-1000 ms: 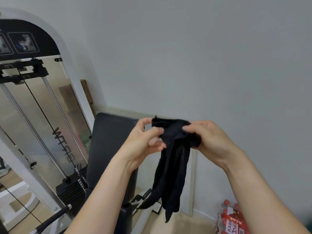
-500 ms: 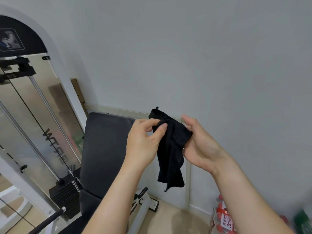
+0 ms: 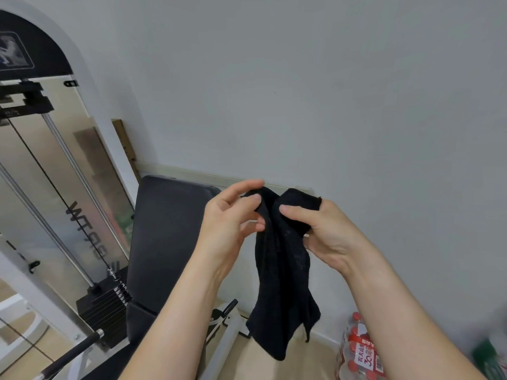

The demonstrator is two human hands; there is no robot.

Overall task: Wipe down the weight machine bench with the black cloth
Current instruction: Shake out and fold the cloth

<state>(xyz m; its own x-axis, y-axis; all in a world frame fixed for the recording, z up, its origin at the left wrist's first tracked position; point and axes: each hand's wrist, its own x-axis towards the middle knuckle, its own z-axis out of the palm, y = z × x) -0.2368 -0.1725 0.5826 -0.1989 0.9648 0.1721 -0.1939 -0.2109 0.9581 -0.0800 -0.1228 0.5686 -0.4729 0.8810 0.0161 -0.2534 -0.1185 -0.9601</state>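
Cloth (image 3: 282, 270) hanging in mid-air, just right of the bench (image 3: 170, 229) backrest, apart from it. Pinching its top fold with the left hand (image 3: 227, 226), grip closed on fabric between thumb and fingertips. Bunching the other top corner in the right hand (image 3: 323, 231), grip curled round it. Standing nearby: weight stack (image 3: 101, 305) left, bottles (image 3: 359, 349) lower right.

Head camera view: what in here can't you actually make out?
- Bench seat: head view, covered by the left forearm, cut off by the bottom edge.
- Machine placard: cut by the left edge, blurred.
- Green object, bottom right: blurred, cropped.
- Fingers of the right hand: mostly behind the black cloth.
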